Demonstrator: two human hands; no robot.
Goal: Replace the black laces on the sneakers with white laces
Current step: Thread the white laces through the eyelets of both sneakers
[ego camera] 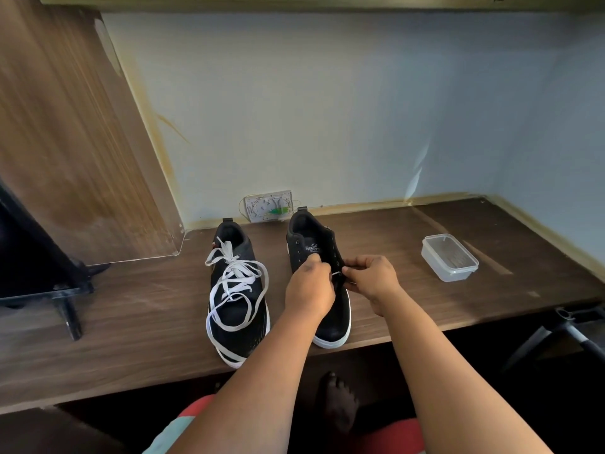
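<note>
Right now both hands are working over the right sneaker (322,283), which stands on the wooden worktop (409,250) with its toe at the near edge and its heel toward the back wall. The left hand (309,290) is over the tongue, fingers (315,261) curled together, pinching one end of a white lace (336,273). Only a short bit of that lace shows, between the two hands, right at the eyelets on the shoe's right side. The right hand (373,278) sits just beside it, its fingers bunched and pinched down at the same eyelet row; whether they grip the lace or the shoe's edge cannot be told. The upper eyelets of this shoe are bare, tongue with its printed label in plain sight.

Over to the left, just beside it, the left sneaker (237,296) stands parallel, toe also at the near edge. It carries its own white lace (234,280), threaded through the eyelets, with long loose loops spilling over the vamp and down toward the toe.

Toward the right end of the worktop, well apart from the shoes, there is a clear plastic box (449,257) with its lid on. At the back edge, between the two heels, a white wall plate (269,206) leans against the wall. A dark stand (70,309) rests on the worktop's left end.
</note>
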